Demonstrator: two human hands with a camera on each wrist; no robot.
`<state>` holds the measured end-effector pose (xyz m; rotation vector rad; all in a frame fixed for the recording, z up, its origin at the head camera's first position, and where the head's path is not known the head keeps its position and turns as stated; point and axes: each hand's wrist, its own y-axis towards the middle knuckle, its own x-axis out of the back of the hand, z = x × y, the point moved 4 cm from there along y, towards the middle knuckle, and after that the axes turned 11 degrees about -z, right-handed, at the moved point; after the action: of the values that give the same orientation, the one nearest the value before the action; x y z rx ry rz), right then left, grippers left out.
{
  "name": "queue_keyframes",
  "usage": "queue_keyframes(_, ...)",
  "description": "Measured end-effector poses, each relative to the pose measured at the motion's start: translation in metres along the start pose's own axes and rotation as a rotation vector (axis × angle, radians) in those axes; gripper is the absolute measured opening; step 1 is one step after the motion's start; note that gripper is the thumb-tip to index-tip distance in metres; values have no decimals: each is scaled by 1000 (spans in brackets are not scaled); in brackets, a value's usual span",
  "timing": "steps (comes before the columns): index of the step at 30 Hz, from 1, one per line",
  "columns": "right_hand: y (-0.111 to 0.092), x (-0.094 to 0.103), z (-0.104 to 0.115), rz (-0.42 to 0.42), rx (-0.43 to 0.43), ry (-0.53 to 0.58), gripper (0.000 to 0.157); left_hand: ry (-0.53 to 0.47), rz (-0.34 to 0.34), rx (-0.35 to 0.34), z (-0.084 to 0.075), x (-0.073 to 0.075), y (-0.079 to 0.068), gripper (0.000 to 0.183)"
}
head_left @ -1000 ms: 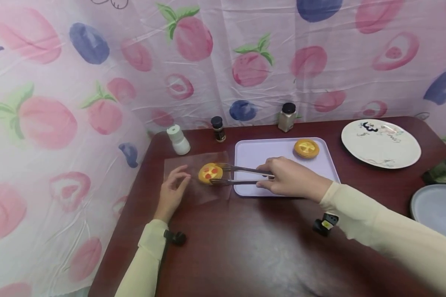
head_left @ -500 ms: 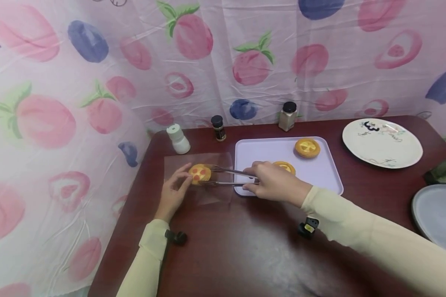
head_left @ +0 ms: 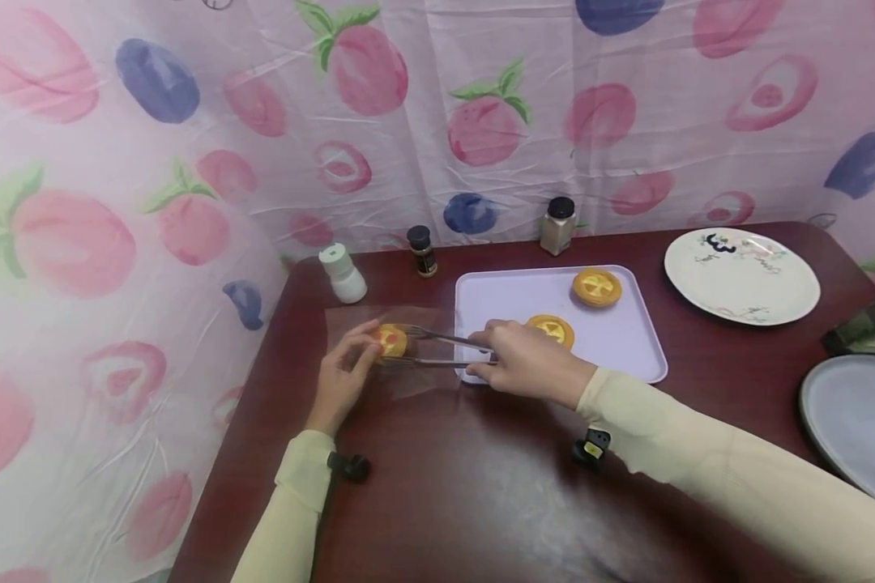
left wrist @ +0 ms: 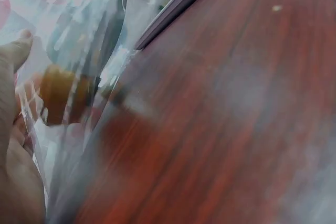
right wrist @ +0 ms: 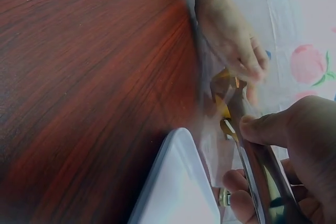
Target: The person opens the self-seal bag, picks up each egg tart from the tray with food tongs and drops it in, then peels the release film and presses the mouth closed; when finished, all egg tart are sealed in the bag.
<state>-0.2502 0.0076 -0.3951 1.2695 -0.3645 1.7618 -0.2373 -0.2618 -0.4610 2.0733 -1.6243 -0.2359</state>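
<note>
My right hand grips metal tongs, whose tips hold an egg tart with red toppings. A clear plastic bag lies about the tart, and in the left wrist view the tart shows through its film. At the bag's left side, my left hand pinches the plastic, its fingertips overlapping the tart's left edge. In the right wrist view, the tongs run from my right hand towards the left hand.
Two more egg tarts, the near one partly behind my right hand and the far one, sit on a lilac tray. Behind stand a white bottle, a small black-capped jar and a spice bottle. White and grey plates lie right.
My right hand and the tongs have moved left, carrying the red-topped tart to the left hand's fingertips. The near tart on the tray has come into view. The left hand has hardly moved.
</note>
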Motion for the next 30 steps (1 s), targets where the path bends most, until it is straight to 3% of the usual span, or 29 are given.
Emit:
queue_keyframes(10,2,-7,-1,15,-40,37,31,-26,16,-26,4,-8,1,7)
queue_keyframes(12,1,-8,-1,34,-58,47,30,-24,39,-19,-5,-10,2,10)
queue_keyframes(18,-1,-10,-2,15,-49,47,25,43,114,-19,-9,-13,4,10)
queue_keyframes(25,-2,-15,0,-35,-16,60,25,123,145,-72,-11,-17,5,12)
queue_keyframes(30,-3,-22,0,-27,-31,47,31,61,151,-124,-16,-21,3,10)
